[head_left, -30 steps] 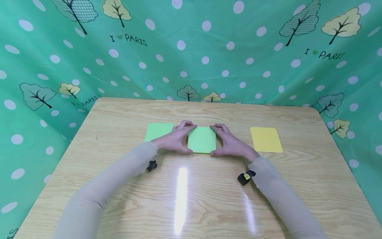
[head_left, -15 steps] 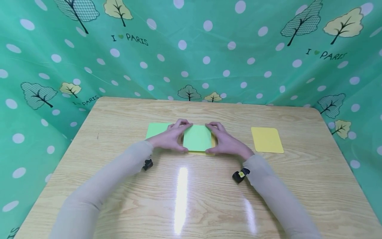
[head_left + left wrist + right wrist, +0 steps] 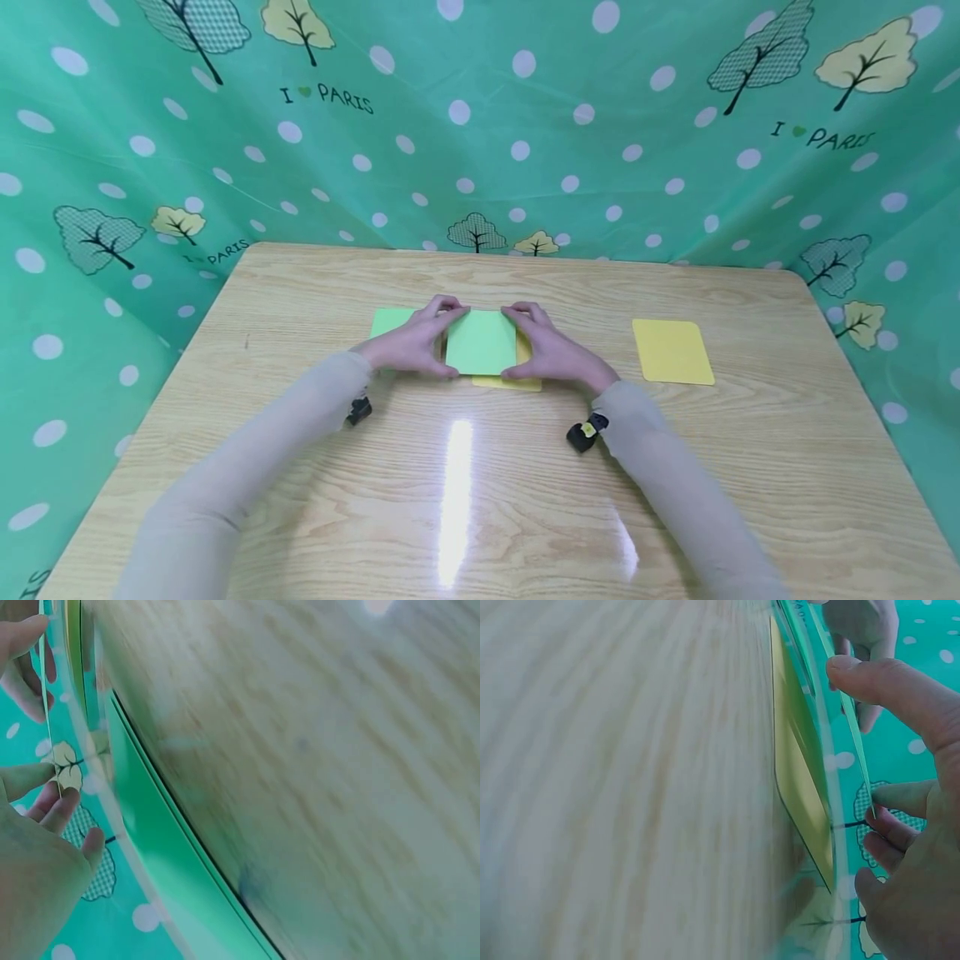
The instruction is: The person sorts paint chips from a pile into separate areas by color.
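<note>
My left hand (image 3: 414, 342) and right hand (image 3: 553, 350) hold a light green square sheet of paper (image 3: 482, 342) between them, pinching its left and right sides at the corners with thumb and fingers. In the right wrist view the sheet (image 3: 857, 739) appears edge-on, raised off the table. Beneath it, partly covered, lies a yellow square sheet (image 3: 528, 384). Another green square sheet (image 3: 390, 322) rests on the table at the left, partly hidden by my left hand; in the left wrist view its edge (image 3: 161, 825) looks layered.
A separate yellow square sheet (image 3: 673, 352) with rounded corners lies to the right of my right hand. The wooden table (image 3: 525, 492) ends at the back against a green dotted curtain (image 3: 480, 150). Small black cameras (image 3: 585, 435) sit at both wrists.
Both hands have carried the green sheet leftward, toward the other green sheet. More of the yellow sheet under it now shows, at its right and front.
</note>
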The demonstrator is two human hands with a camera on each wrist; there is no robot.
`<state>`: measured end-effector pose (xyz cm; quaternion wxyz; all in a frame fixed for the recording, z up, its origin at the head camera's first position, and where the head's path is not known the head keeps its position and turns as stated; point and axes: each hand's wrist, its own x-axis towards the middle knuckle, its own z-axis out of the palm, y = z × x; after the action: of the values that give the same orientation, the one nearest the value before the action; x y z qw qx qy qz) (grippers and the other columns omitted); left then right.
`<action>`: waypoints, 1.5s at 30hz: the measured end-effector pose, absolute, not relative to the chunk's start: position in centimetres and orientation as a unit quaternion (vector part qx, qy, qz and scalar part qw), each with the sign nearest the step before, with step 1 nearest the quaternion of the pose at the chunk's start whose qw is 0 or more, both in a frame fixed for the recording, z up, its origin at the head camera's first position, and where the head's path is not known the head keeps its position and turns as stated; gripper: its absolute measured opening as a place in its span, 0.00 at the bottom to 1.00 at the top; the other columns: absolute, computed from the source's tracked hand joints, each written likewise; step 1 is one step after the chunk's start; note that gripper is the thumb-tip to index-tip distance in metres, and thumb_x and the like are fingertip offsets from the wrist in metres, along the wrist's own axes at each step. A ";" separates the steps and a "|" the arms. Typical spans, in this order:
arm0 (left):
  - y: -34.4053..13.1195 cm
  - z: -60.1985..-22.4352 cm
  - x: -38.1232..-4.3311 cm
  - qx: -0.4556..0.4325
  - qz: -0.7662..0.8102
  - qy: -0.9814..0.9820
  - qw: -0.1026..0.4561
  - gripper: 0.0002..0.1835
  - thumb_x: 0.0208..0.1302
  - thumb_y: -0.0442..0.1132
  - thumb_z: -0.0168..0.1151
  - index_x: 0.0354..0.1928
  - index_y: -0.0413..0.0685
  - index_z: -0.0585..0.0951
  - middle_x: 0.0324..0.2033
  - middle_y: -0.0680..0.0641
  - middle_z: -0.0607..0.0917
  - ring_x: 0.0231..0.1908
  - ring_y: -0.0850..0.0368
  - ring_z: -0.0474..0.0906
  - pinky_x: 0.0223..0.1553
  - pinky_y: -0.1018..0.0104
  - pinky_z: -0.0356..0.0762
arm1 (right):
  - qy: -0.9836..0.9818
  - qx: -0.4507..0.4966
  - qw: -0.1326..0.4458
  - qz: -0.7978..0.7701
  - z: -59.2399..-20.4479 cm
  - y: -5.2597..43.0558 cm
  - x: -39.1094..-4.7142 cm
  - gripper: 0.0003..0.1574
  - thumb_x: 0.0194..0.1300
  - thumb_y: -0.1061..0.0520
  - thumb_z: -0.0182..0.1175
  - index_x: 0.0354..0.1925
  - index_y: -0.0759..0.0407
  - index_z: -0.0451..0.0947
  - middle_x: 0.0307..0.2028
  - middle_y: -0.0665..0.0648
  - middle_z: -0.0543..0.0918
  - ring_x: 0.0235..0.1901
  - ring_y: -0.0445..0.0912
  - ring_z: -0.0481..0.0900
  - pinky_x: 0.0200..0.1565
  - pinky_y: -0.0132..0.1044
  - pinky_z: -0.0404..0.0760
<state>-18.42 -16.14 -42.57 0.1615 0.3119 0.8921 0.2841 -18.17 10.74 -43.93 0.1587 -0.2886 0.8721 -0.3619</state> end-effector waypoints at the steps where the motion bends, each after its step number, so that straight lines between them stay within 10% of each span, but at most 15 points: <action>1: -16.3 -42.5 -18.4 0.312 0.284 0.893 0.160 0.58 0.46 0.48 0.78 0.74 0.40 0.53 0.69 0.41 0.52 0.66 0.42 0.54 0.65 0.44 0.58 | 0.872 -0.289 0.159 -0.362 -44.0 10.6 -18.2 0.67 0.47 0.48 0.76 0.75 0.60 0.49 0.70 0.60 0.49 0.69 0.53 0.51 0.67 0.49 0.57; 45: -24.4 -42.5 -18.4 0.283 0.294 0.900 0.155 0.55 0.44 0.39 0.78 0.72 0.34 0.57 0.69 0.38 0.53 0.67 0.39 0.52 0.67 0.43 0.51 | 0.863 -0.294 0.160 -0.378 -45.0 1.9 -19.1 0.68 0.48 0.48 0.75 0.75 0.63 0.46 0.71 0.60 0.49 0.69 0.51 0.50 0.68 0.39 0.54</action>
<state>-18.41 -24.41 -42.46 0.1549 0.2827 0.8998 0.2938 -19.12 1.92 -45.01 0.1597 -0.2937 0.8633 -0.3781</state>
